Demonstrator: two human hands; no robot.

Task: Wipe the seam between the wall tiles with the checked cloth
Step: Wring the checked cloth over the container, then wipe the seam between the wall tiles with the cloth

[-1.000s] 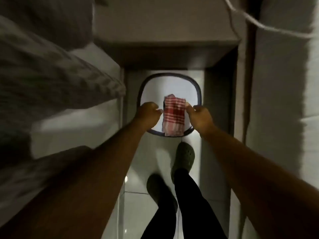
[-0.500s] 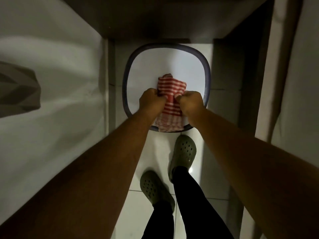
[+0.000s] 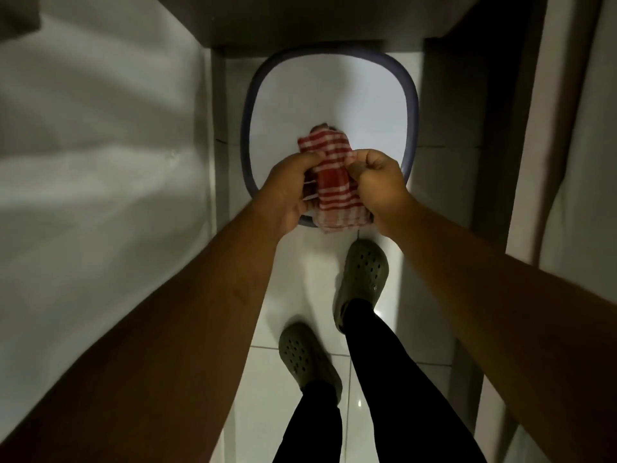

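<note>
**A:** Where is the checked cloth [image 3: 335,186] sitting at this moment?

**B:** It is hanging between the two hands, bunched into a thick red-and-white wad above the near rim of the basin [image 3: 411,105]. Its upper end is poking out beyond the knuckles over the white inside of the basin, and its lower end is drooping past the rim toward the floor tiles [image 3: 337,422].

**A:** What is the left hand [image 3: 289,188] doing?

**B:** It is curling round the left side of the cloth, fingers folded in and pressing on the fabric, so the cloth is lying against its palm side and just to its right.

**A:** And the right hand [image 3: 379,183]?

**B:** It is making a tight fist on the right edge of the cloth, with thumb and forefinger pinching the fabric near the top. The cloth is lying immediately to its left, touching it.

**A:** So both hands are gripping it?

**B:** Yes, both are closing on the same wad, one on each side, knuckles nearly meeting over it.

**A:** What is lying below?

**B:** The basin is standing on the floor in a narrow gap, with a pale wall [image 3: 100,155] on the left. The person's two green clogs [image 3: 362,279] are standing just behind the basin, the right one nearer to it.
</note>
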